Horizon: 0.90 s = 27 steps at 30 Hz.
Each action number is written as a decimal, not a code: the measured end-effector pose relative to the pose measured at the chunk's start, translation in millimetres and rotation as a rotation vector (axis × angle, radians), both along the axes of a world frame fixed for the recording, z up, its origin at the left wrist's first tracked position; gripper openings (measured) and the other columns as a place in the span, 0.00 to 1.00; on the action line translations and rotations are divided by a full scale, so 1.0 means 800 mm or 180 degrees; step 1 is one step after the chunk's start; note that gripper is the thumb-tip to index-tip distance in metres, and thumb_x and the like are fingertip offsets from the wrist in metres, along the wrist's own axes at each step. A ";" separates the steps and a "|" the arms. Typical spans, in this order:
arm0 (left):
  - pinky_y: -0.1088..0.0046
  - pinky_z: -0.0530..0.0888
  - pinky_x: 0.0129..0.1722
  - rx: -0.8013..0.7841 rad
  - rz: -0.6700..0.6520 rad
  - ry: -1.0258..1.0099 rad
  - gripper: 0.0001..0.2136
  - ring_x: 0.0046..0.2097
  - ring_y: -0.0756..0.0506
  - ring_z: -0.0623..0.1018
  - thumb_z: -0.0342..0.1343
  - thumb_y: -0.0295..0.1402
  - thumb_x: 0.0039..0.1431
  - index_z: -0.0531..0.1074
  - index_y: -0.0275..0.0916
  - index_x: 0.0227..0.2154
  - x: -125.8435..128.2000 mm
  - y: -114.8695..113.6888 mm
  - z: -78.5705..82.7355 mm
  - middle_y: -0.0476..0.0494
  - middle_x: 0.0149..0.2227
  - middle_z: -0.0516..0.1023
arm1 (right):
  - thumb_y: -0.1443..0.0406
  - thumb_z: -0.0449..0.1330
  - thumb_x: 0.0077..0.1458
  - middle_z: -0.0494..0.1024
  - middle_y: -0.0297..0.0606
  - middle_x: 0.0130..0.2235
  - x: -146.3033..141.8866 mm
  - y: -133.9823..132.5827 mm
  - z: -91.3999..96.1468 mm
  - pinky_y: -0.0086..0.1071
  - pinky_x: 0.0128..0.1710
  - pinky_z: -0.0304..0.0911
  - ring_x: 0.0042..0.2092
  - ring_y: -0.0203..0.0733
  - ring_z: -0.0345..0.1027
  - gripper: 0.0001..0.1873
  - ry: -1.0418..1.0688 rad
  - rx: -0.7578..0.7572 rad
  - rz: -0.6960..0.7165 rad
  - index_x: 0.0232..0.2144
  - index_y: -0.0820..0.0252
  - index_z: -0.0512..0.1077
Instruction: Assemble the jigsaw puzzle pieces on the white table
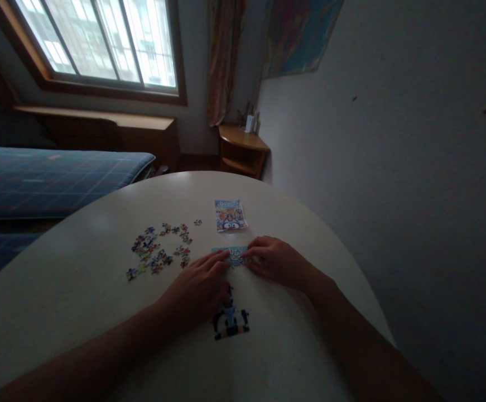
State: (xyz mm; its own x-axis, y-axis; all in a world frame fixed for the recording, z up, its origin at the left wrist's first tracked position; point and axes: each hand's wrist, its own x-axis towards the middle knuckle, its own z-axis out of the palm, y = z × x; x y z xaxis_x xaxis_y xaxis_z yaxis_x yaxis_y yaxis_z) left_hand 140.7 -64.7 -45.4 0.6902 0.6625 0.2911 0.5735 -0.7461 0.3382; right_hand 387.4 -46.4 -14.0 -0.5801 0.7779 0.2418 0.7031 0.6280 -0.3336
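On a round white table (79, 290), my left hand (198, 287) lies flat with its fingers stretched onto the left end of a joined blue strip of puzzle pieces (232, 255). My right hand (274, 259) has curled fingers pressing on the strip's right end. A second joined patch of puzzle (231, 322) sits just below my left hand. Several loose puzzle pieces (159, 251) are scattered to the left. A small picture card (230, 215) lies beyond the strip.
A bed with a blue checked cover (50, 178) stands left of the table. A wooden corner shelf (243, 148) and a window (100, 42) are behind. A wall (393, 167) runs close along the table's right side.
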 end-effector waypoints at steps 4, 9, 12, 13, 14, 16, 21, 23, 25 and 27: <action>0.54 0.69 0.61 0.0053 -0.0004 0.0036 0.14 0.63 0.39 0.68 0.48 0.30 0.64 0.67 0.37 0.52 -0.001 0.001 0.001 0.36 0.62 0.68 | 0.65 0.61 0.60 0.80 0.39 0.39 -0.002 0.000 -0.001 0.31 0.40 0.67 0.37 0.37 0.74 0.07 -0.0019 0.0021 0.0078 0.37 0.53 0.81; 0.56 0.69 0.61 0.0044 -0.0048 -0.0086 0.14 0.62 0.40 0.69 0.47 0.29 0.65 0.68 0.38 0.52 -0.001 0.004 -0.001 0.39 0.61 0.69 | 0.65 0.61 0.60 0.80 0.38 0.39 -0.004 -0.001 0.000 0.30 0.38 0.66 0.36 0.36 0.74 0.07 -0.0048 -0.0056 0.0030 0.36 0.54 0.81; 0.57 0.71 0.59 0.0041 0.0026 -0.0251 0.14 0.59 0.42 0.73 0.45 0.28 0.66 0.68 0.39 0.51 -0.001 0.009 -0.002 0.40 0.58 0.73 | 0.65 0.62 0.58 0.80 0.39 0.39 -0.007 0.000 -0.001 0.32 0.42 0.66 0.39 0.39 0.74 0.06 -0.0087 -0.0006 -0.0022 0.37 0.56 0.80; 0.57 0.73 0.58 0.0018 0.0059 -0.0293 0.13 0.58 0.42 0.74 0.45 0.28 0.66 0.68 0.39 0.51 -0.001 0.011 -0.003 0.40 0.57 0.74 | 0.66 0.62 0.58 0.80 0.39 0.39 -0.009 0.000 -0.002 0.33 0.43 0.66 0.39 0.40 0.74 0.06 -0.0094 -0.0005 -0.0044 0.37 0.56 0.80; 0.58 0.74 0.57 -0.0011 0.0088 -0.0326 0.13 0.56 0.42 0.75 0.45 0.28 0.66 0.68 0.39 0.50 -0.001 0.012 -0.003 0.41 0.56 0.75 | 0.66 0.63 0.57 0.80 0.40 0.40 -0.010 0.000 -0.002 0.33 0.43 0.66 0.40 0.40 0.74 0.06 -0.0090 -0.0017 -0.0070 0.37 0.56 0.80; 0.58 0.75 0.55 -0.0070 0.0130 -0.0366 0.12 0.54 0.43 0.77 0.45 0.27 0.66 0.69 0.40 0.48 -0.002 0.015 -0.004 0.41 0.55 0.76 | 0.66 0.63 0.56 0.80 0.40 0.40 -0.014 0.000 -0.003 0.34 0.44 0.66 0.40 0.41 0.73 0.06 -0.0042 -0.0065 -0.0155 0.37 0.57 0.79; 0.60 0.76 0.53 -0.0159 0.0269 -0.0396 0.12 0.52 0.42 0.78 0.50 0.27 0.63 0.70 0.39 0.48 -0.002 0.021 -0.008 0.40 0.52 0.78 | 0.68 0.64 0.53 0.79 0.41 0.40 -0.021 0.000 -0.004 0.35 0.45 0.65 0.42 0.42 0.71 0.06 0.0157 -0.0308 -0.0405 0.36 0.59 0.78; 0.59 0.76 0.52 -0.0158 0.0311 -0.0391 0.12 0.51 0.42 0.78 0.51 0.27 0.63 0.70 0.40 0.48 -0.002 0.024 -0.009 0.41 0.50 0.78 | 0.69 0.64 0.52 0.78 0.41 0.39 -0.022 -0.001 -0.004 0.35 0.46 0.65 0.43 0.43 0.71 0.06 0.0190 -0.0390 -0.0458 0.36 0.59 0.78; 0.58 0.77 0.51 -0.0156 0.0364 -0.0393 0.11 0.50 0.41 0.78 0.52 0.27 0.62 0.71 0.40 0.47 -0.002 0.027 -0.009 0.41 0.49 0.79 | 0.69 0.64 0.52 0.78 0.41 0.39 -0.022 0.000 -0.003 0.36 0.46 0.65 0.43 0.43 0.70 0.06 0.0199 -0.0435 -0.0473 0.35 0.60 0.78; 0.59 0.77 0.50 -0.0140 0.0350 -0.0426 0.10 0.48 0.42 0.78 0.53 0.26 0.62 0.72 0.40 0.45 -0.002 0.031 -0.008 0.42 0.47 0.79 | 0.69 0.64 0.53 0.78 0.41 0.40 -0.022 0.000 -0.003 0.36 0.46 0.64 0.43 0.43 0.70 0.06 0.0207 -0.0431 -0.0438 0.35 0.59 0.77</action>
